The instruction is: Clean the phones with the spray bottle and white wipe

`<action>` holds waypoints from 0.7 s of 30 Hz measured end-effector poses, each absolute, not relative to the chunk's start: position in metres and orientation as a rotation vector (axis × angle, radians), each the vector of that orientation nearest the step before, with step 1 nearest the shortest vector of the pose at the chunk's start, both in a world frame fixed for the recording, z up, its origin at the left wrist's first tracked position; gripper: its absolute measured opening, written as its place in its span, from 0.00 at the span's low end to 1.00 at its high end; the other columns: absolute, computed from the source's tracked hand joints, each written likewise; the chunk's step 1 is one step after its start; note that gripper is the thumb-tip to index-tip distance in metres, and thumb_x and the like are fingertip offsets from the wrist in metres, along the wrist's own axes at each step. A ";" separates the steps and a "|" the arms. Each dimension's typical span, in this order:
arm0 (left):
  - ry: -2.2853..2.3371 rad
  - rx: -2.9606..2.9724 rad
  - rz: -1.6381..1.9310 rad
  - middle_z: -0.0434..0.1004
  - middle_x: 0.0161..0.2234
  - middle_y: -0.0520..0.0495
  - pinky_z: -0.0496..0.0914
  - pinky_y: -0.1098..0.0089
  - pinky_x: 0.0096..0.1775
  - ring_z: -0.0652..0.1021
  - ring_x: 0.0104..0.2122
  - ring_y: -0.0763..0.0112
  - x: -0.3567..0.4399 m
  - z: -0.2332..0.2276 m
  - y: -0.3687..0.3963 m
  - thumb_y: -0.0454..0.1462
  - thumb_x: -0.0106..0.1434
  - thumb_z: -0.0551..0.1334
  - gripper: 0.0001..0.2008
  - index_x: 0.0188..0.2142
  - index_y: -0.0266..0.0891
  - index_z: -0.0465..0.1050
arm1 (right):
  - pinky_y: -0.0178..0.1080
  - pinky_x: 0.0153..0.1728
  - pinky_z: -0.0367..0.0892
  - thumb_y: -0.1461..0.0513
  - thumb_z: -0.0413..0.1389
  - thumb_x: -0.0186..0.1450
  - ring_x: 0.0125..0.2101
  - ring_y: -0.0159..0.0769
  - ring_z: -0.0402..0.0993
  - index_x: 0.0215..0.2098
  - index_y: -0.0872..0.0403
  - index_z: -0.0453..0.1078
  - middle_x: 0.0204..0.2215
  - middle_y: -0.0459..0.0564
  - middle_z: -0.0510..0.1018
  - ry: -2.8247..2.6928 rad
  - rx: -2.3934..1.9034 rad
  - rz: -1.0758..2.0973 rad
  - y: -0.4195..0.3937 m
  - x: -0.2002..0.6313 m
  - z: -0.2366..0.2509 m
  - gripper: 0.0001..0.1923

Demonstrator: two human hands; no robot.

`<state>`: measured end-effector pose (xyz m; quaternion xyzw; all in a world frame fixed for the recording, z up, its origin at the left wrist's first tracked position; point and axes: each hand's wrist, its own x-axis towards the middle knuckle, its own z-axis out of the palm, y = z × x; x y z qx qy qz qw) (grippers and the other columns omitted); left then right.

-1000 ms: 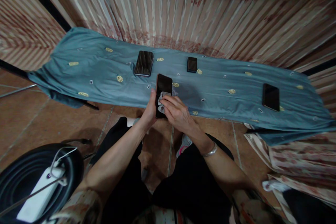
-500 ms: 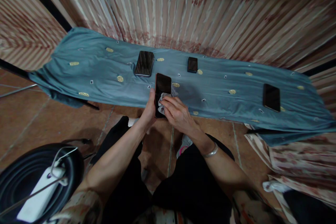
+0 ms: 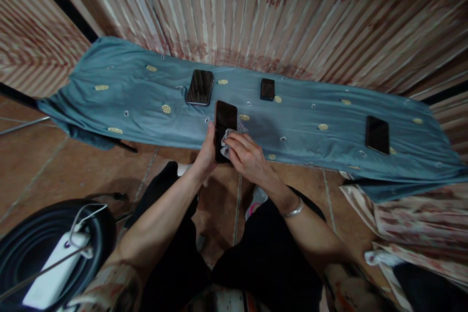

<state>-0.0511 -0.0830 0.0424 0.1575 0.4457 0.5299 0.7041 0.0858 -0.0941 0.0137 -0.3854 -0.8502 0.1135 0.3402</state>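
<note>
My left hand (image 3: 208, 148) grips a black phone (image 3: 225, 116) by its left edge and holds it upright over the near edge of a table draped in a blue-green cloth (image 3: 314, 141). My right hand (image 3: 245, 155) presses a small white wipe (image 3: 228, 135) against the lower part of the phone's dark screen. A silver bangle (image 3: 292, 210) sits on my right wrist.
Three more dark phones lie on the cloth: a larger one (image 3: 200, 87) at the back left, a small one (image 3: 267, 88) at the back middle, one (image 3: 377, 135) at the right. A striped curtain (image 3: 256, 5) hangs behind. A black round thing with a white box (image 3: 51, 263) stands on the floor lower left.
The phone and both hands have shifted slightly left and up; the wipe stays pressed on the screen.
</note>
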 end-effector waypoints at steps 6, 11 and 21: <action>0.976 0.308 1.152 0.88 0.44 0.41 0.79 0.67 0.51 0.85 0.49 0.61 -0.048 0.039 -0.084 0.51 0.80 0.45 0.32 0.54 0.32 0.81 | 0.53 0.59 0.76 0.66 0.48 0.74 0.53 0.47 0.78 0.56 0.54 0.78 0.53 0.59 0.82 -2.187 -1.000 0.209 -0.088 0.091 0.011 0.19; 0.965 0.320 1.159 0.88 0.44 0.40 0.78 0.67 0.51 0.86 0.47 0.62 -0.050 0.034 -0.082 0.53 0.79 0.47 0.32 0.53 0.31 0.81 | 0.53 0.59 0.76 0.67 0.48 0.74 0.53 0.48 0.78 0.56 0.56 0.77 0.53 0.60 0.82 -2.199 -0.995 0.201 -0.089 0.091 0.011 0.19; 0.994 0.335 1.174 0.88 0.40 0.40 0.79 0.68 0.46 0.86 0.43 0.62 -0.054 0.028 -0.081 0.54 0.77 0.51 0.31 0.52 0.32 0.82 | 0.52 0.58 0.76 0.67 0.49 0.73 0.54 0.47 0.78 0.54 0.54 0.77 0.53 0.59 0.82 -2.195 -1.008 0.218 -0.090 0.092 0.010 0.18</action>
